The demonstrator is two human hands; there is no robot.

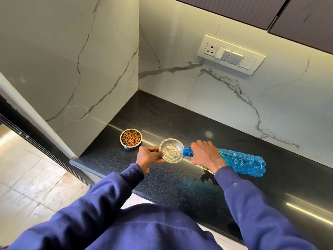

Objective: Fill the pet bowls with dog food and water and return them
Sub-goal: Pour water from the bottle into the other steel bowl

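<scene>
Navy-sleeved left hand [149, 156], fingers pinching the rim of the water bowl [171, 150] near the black worktop [162, 120] edge, right hand [205, 156] fingers wrapped round the tipped blue bottle [241, 162], pouring; beyond, food bowl [131, 138] already kibble-filled; next, probably righting the bottle before overflow.

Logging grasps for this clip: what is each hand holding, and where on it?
Left hand pinches the left rim of the small steel bowl. Right hand grips the crinkled blue plastic bottle just behind its neck.
</scene>
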